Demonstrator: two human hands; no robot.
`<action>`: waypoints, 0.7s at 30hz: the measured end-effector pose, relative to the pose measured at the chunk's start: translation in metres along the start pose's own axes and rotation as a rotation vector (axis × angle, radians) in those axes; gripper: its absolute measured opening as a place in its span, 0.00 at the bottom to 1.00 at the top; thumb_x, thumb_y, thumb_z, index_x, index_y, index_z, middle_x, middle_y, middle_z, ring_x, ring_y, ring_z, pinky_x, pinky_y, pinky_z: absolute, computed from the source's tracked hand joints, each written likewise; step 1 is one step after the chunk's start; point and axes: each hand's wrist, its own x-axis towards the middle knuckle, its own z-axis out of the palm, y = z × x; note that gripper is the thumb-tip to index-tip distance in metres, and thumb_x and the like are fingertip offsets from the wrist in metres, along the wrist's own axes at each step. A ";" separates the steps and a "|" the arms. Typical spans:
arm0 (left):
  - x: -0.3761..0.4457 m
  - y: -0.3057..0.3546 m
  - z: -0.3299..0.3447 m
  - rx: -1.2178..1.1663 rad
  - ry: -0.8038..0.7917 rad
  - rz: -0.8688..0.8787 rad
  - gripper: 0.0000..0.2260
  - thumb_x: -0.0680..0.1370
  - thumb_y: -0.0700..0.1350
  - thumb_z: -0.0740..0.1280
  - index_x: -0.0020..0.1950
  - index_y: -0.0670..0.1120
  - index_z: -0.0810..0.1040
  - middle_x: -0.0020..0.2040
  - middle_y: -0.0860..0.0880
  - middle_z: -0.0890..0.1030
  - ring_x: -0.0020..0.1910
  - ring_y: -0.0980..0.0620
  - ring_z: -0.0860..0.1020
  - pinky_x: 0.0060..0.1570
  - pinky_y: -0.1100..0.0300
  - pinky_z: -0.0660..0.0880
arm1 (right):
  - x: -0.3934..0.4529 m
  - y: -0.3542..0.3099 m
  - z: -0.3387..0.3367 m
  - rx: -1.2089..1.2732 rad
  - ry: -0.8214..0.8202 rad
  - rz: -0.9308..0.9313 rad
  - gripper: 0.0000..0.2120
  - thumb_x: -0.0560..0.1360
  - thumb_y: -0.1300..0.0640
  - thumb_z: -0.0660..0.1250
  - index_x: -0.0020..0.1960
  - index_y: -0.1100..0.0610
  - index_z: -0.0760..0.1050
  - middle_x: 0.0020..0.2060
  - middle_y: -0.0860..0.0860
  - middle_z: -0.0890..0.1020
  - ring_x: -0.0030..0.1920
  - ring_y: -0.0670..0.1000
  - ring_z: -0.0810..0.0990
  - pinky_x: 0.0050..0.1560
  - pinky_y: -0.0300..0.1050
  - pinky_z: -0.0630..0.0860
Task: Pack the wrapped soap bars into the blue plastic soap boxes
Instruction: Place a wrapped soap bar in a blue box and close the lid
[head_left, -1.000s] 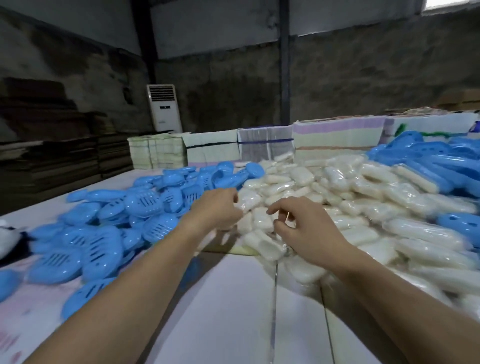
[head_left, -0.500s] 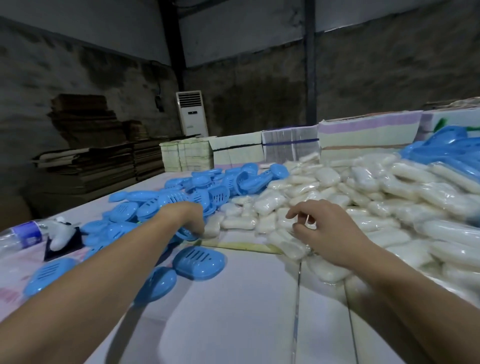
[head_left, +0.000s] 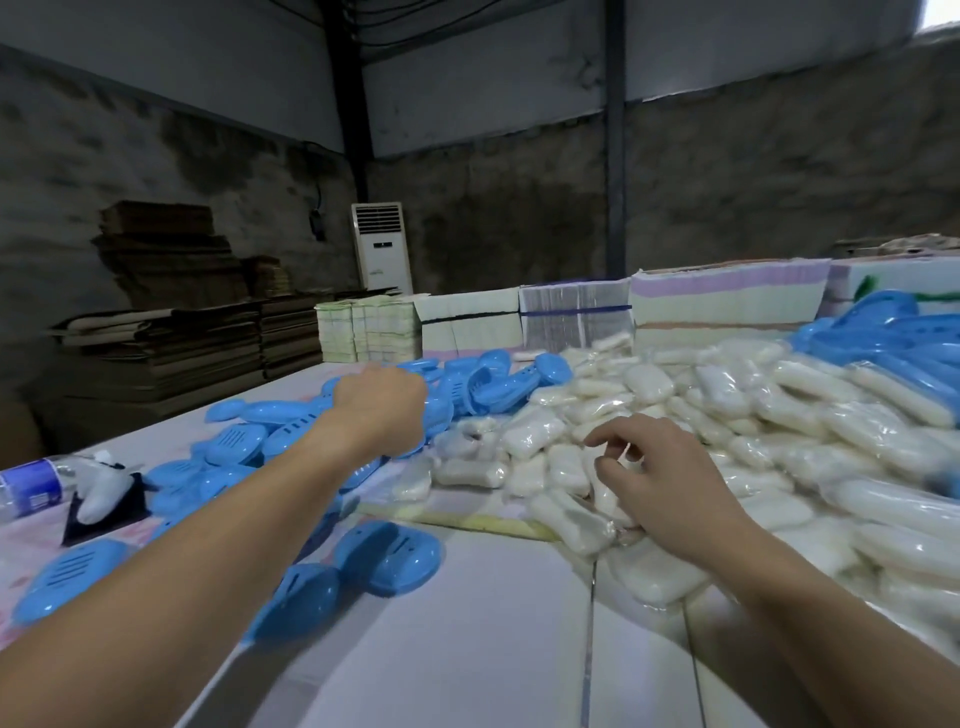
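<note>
Head view looks down on a white desk (head_left: 467, 649) crowded with two heaps. From nine to twelve o'clock spreads a pile of blue oval plastic soap boxes with slotted lids (head_left: 249, 441); whether any hold soap cannot be told. One shut blue box (head_left: 388, 557) lies apart at the pile's near edge, close to the desk's middle. From twelve to four o'clock rises a mound of white soap bars in clear wrap (head_left: 727, 415), with more blue boxes (head_left: 883, 332) behind it at two o'clock. Left hand (head_left: 379, 410) reaches into the blue pile at eleven o'clock, its fingers curled out of sight, so their grip cannot be told. Right hand (head_left: 660, 478) hovers at one o'clock over the near edge of the bars, fingers (head_left: 605, 436) spread and loosely bent, holding nothing, bars directly beneath them. At nine o'clock lies a clear water bottle with a blue label (head_left: 31, 486).
</note>
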 end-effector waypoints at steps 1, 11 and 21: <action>-0.002 0.010 -0.005 -0.052 0.060 0.064 0.06 0.74 0.39 0.63 0.42 0.47 0.78 0.46 0.50 0.76 0.44 0.48 0.72 0.38 0.53 0.69 | 0.002 0.000 -0.002 0.029 0.050 0.026 0.09 0.74 0.58 0.68 0.49 0.45 0.80 0.40 0.42 0.79 0.47 0.46 0.74 0.48 0.44 0.70; -0.020 0.127 0.013 -0.959 0.328 0.658 0.01 0.79 0.42 0.70 0.49 0.47 0.80 0.57 0.52 0.69 0.58 0.48 0.75 0.61 0.53 0.71 | 0.016 0.020 -0.039 0.433 0.390 0.484 0.14 0.78 0.50 0.63 0.61 0.51 0.77 0.37 0.51 0.81 0.38 0.48 0.80 0.41 0.45 0.74; -0.026 0.133 0.046 -1.399 0.106 0.574 0.17 0.69 0.55 0.74 0.55 0.65 0.73 0.60 0.62 0.69 0.59 0.62 0.75 0.59 0.65 0.74 | 0.012 0.021 -0.041 0.190 0.277 0.401 0.14 0.73 0.65 0.60 0.43 0.50 0.80 0.37 0.51 0.82 0.27 0.40 0.75 0.25 0.31 0.69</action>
